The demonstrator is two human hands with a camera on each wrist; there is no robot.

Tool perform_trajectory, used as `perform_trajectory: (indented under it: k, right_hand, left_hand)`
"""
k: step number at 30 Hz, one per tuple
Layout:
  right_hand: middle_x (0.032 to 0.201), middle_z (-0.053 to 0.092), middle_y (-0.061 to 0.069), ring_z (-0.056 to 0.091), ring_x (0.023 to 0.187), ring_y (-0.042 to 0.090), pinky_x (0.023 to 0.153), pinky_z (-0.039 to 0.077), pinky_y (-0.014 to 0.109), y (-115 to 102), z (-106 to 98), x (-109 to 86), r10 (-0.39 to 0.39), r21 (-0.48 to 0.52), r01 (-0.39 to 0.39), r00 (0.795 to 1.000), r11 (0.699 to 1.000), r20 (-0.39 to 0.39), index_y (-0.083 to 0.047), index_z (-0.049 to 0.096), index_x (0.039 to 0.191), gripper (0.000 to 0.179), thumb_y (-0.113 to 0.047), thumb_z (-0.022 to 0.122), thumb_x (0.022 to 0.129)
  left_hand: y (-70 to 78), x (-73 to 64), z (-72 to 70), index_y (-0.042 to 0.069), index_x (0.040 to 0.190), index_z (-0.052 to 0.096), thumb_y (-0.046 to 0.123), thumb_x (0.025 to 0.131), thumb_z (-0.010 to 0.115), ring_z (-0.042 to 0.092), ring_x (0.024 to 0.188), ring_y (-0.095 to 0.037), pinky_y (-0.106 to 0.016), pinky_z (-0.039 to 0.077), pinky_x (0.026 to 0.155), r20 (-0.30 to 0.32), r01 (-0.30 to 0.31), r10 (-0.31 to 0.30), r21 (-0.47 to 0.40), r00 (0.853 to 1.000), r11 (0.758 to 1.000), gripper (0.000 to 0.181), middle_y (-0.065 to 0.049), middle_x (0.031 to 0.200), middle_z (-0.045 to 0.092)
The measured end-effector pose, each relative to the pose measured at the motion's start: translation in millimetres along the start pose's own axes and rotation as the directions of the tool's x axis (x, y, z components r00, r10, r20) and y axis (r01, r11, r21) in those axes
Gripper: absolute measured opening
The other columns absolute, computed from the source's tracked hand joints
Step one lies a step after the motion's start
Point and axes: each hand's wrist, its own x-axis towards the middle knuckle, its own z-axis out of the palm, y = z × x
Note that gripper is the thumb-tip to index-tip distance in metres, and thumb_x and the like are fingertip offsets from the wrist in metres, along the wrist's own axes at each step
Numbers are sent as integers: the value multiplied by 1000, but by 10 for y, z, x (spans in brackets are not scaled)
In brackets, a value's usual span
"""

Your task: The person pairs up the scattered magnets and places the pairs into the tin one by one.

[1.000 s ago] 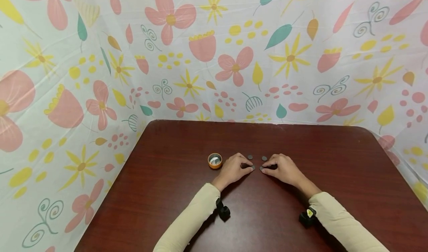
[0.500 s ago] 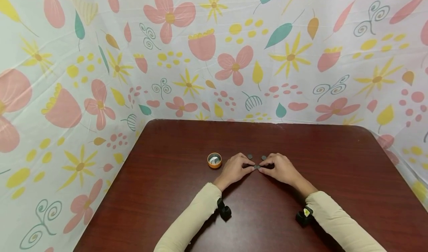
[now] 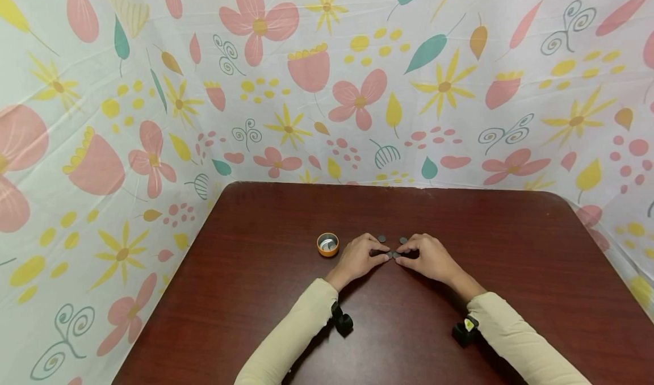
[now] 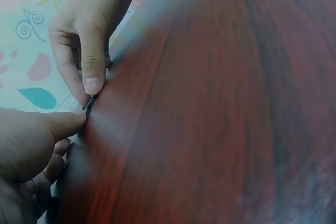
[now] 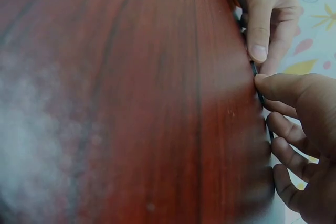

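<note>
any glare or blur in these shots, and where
Head view: faint sheen low on the glossy red-brown wood-grain table; left wrist view: hazy smears beside the bare left hand; right wrist view: cloudy glare toward the left edge.

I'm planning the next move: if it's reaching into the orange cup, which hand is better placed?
Probably the left hand: it sits next to the orange cup, while the right hand is farther off, across the small discs.
</note>
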Motion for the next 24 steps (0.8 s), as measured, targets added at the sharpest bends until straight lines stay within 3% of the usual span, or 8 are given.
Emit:
perform_trajectory:
  k: [9, 14, 18, 24]
  right_hand:
    - [94, 70, -6, 61, 90, 19, 75, 52, 39, -12, 11, 15, 8, 3, -8, 1000, 1000, -2, -16, 82, 101, 16, -21, 85, 86]
    - [94, 69, -6, 62, 88, 16, 73, 52, 36, -10, 5, 25, -2, 2, 2, 1000, 1000, 2, -14, 82, 103, 19, -24, 84, 87]
    - [94, 69, -5, 63, 86, 14, 71, 52, 34, -10, -2, 37, -8, 8, 8, 1000, 1000, -13, -12, 81, 104, 22, -25, 85, 87]
    - [95, 69, -4, 64, 88, 16, 74, 54, 37, 3, 1, 65, -25, 12, 26, 999, 1000, -33, -11, 81, 104, 23, -26, 85, 87]
  left_hand:
    - [-19, -20, -22, 21, 123, 77, 34, 98, 71, 58, 87, -4, -18, 46, 70, 0, 6, -6, -25, 1000, 1000, 29, 3, 111, 65]
    - [6, -67, -90, 19, 130, 73, 38, 100, 67, 61, 92, -6, -19, 50, 76, 1, 2, -2, -50, 1000, 999, 36, 2, 116, 66]
    - [65, -123, -240, 17, 136, 68, 40, 102, 65, 64, 108, -12, -25, 53, 88, -8, -22, 21, -54, 1000, 998, 42, 1, 126, 66]
    - [102, -220, -568, 18, 142, 63, 46, 101, 64, 54, 131, -19, -39, 47, 106, -40, -65, 66, 19, 997, 998, 50, 2, 140, 61]
